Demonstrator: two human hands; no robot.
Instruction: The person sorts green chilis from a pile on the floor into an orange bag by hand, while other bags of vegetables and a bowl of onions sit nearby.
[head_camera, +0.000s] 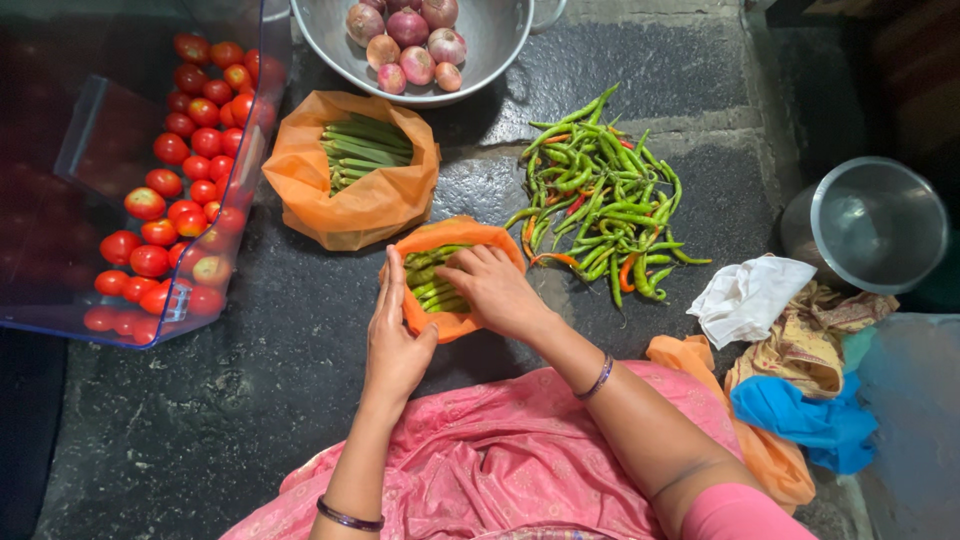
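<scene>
I have my left hand (393, 340) flat against the side of the near orange bag (452, 322) on the stone floor (250, 380), fingers pressed together. My right hand (495, 290) reaches in, fingers curled onto the okra (428, 280). Better to brace the bag firmly and grip gently.

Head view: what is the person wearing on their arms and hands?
Both hands are bare, with no gloves or visible rings. The left hand has a thin dark bangle on its forearm. The right hand has a similar purple-toned bangle at the wrist, and a short pink sleeve covers the upper arm.
</scene>
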